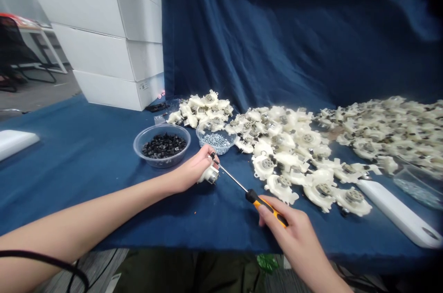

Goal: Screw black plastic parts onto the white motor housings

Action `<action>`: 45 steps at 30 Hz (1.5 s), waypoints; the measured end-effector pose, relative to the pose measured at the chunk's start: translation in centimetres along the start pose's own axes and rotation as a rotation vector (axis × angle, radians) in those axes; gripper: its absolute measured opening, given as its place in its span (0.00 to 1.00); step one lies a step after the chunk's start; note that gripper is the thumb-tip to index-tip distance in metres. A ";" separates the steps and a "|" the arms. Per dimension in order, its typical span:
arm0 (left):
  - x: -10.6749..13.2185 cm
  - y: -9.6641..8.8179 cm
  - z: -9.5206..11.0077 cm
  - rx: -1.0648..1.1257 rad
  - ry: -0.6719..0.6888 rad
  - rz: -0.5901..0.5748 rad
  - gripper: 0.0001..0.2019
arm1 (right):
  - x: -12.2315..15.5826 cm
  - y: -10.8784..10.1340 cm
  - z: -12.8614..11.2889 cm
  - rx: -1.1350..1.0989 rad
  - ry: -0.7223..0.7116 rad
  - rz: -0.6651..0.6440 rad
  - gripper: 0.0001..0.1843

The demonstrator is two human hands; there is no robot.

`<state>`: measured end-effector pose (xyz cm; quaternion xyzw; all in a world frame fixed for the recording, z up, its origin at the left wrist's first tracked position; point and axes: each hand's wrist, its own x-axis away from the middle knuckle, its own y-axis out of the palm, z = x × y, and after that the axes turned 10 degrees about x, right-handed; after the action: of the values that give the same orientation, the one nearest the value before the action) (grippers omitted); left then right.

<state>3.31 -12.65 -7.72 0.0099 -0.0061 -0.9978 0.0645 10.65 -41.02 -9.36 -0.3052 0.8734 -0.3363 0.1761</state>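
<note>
My left hand [197,167] is closed around a small cream plastic housing [208,175] with a metal part on its underside. A small black piece [213,158] sits at the top of that housing, by my fingertips. In my right hand [290,226] is a screwdriver [266,208] with an orange and black handle. Its shaft slants up to the left, and the tip meets or nearly meets the black piece; exact contact is too small to tell. Just behind my left hand stands a clear bowl of small screws [216,140]. Left of it is a bowl of black plastic parts [162,146].
Many cream housings [287,145] lie heaped right of the bowls, with another big heap [398,127] farther right. A white bar [398,212] and a clear tray of screws [417,189] lie at right. White boxes [104,48] are stacked at back left, beside a blue curtain [277,44].
</note>
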 end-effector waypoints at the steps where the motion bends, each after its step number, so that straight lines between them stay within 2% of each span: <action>1: 0.0 0.0 0.0 -0.001 0.003 -0.002 0.10 | -0.3 -0.3 -0.5 -0.125 0.136 -0.151 0.26; 2: 0.0 -0.1 -0.1 0.001 0.007 -0.005 0.10 | -0.5 -0.6 -1.0 -0.225 0.237 -0.276 0.28; 3: -0.1 -0.1 -0.2 0.006 0.011 -0.009 0.09 | -0.7 -0.8 -1.3 -0.271 0.283 -0.340 0.28; 4: -0.1 -0.1 -0.2 0.013 0.013 -0.008 0.09 | -0.8 -1.0 -1.4 -0.265 0.276 -0.336 0.26; 6: -0.2 -0.1 -0.3 0.029 0.006 0.001 0.08 | -0.8 -1.1 -0.9 -0.104 0.150 -0.152 0.23; 9: -0.2 -0.1 -0.3 0.038 -0.012 0.002 0.08 | -0.5 -0.6 0.8 0.243 -0.189 0.232 0.17; 11: -0.2 -0.1 -0.3 0.034 -0.005 -0.008 0.08 | -0.2 -0.1 1.4 0.344 -0.338 0.331 0.18; 12: -0.1 -0.2 -0.3 0.034 0.001 -0.009 0.08 | -0.2 0.0 1.4 0.322 -0.339 0.312 0.18; 13: -0.1 -0.2 -0.3 0.037 0.004 -0.008 0.08 | -0.2 0.0 1.2 0.253 -0.274 0.241 0.18; 17: -0.2 -0.1 -0.2 0.053 -0.017 0.006 0.08 | -0.9 -0.7 -0.9 -0.239 0.234 -0.301 0.29; 18: -0.2 -0.1 -0.2 0.051 -0.018 0.008 0.08 | -1.0 -0.9 -1.4 -0.312 0.297 -0.381 0.30; 19: -0.2 0.0 -0.1 0.049 -0.019 0.010 0.08 | -1.1 -1.1 -1.6 -0.334 0.313 -0.399 0.29; 20: -0.2 0.0 -0.1 0.047 -0.019 0.013 0.08 | -1.1 -1.2 -1.7 -0.299 0.284 -0.355 0.27; 21: -0.2 0.0 0.0 0.045 -0.022 0.013 0.08 | -1.1 -1.2 -1.5 -0.214 0.222 -0.257 0.25; 25: -0.2 0.2 0.0 0.068 -0.035 0.016 0.07 | -0.1 -0.5 0.3 0.283 -0.215 0.268 0.16; 27: -0.2 0.1 0.0 0.077 -0.028 0.016 0.08 | 0.2 -0.1 1.1 0.408 -0.387 0.353 0.18; 28: -0.2 0.1 -0.1 0.077 -0.021 0.014 0.08 | 0.2 0.0 1.3 0.404 -0.411 0.342 0.18; 29: -0.1 0.1 -0.1 0.075 -0.014 0.010 0.08 | 0.1 0.0 1.3 0.355 -0.375 0.301 0.19; 31: 0.0 0.1 -0.1 0.071 -0.005 0.000 0.09 | -0.3 -0.3 0.8 0.156 -0.153 0.110 0.21; 33: 0.0 0.1 0.0 0.063 -0.008 -0.008 0.08 | -0.9 -1.0 -0.2 -0.120 0.138 -0.168 0.27; 35: 0.0 0.2 0.1 0.049 -0.007 0.000 0.08 | -1.3 -1.6 -1.2 -0.357 0.314 -0.378 0.29; 37: -0.1 0.2 0.1 0.044 -0.008 0.021 0.08 | -1.5 -1.9 -1.8 -0.423 0.345 -0.407 0.28; 41: -0.2 0.2 -0.1 0.058 -0.019 0.029 0.08 | -1.4 -1.5 -1.7 -0.237 0.266 -0.290 0.27; 45: -0.3 0.1 -0.5 0.065 -0.010 0.006 0.08 | -1.4 -1.2 -1.3 -0.221 0.205 -0.366 0.29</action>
<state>3.67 -12.74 -8.25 0.0069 -0.0390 -0.9970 0.0671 11.54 -40.21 -7.48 -0.4401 0.8483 -0.2943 -0.0118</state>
